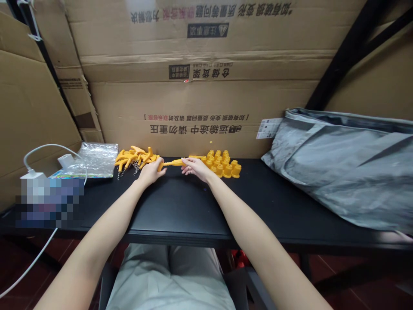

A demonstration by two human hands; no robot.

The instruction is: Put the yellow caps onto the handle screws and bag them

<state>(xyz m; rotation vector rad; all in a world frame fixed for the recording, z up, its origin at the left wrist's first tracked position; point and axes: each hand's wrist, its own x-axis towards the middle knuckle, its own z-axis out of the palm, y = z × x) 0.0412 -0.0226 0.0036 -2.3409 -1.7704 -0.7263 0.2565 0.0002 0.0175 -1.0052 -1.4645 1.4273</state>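
Observation:
My left hand (152,171) is closed on one end of a slim yellow corkscrew piece (169,163), its narrow part looking ribbed. The fingers of my right hand (197,168) pinch the thicker far end, so the piece lies level between both hands. Just behind my left hand is a heap of yellow corkscrew handles (129,157) with metal spirals sticking out. Beside my right hand several yellow cup-shaped pieces (227,170) stand upright in rows. A thin yellow strip (194,156) shows behind my right fingers; its full shape is hidden.
A black table (180,219) carries everything, with a cardboard wall (200,99) behind. To the left are a clear plastic bag (98,155), a white charger (34,183) with cable and a blurred-out object. A large grey bag (338,168) covers the right side.

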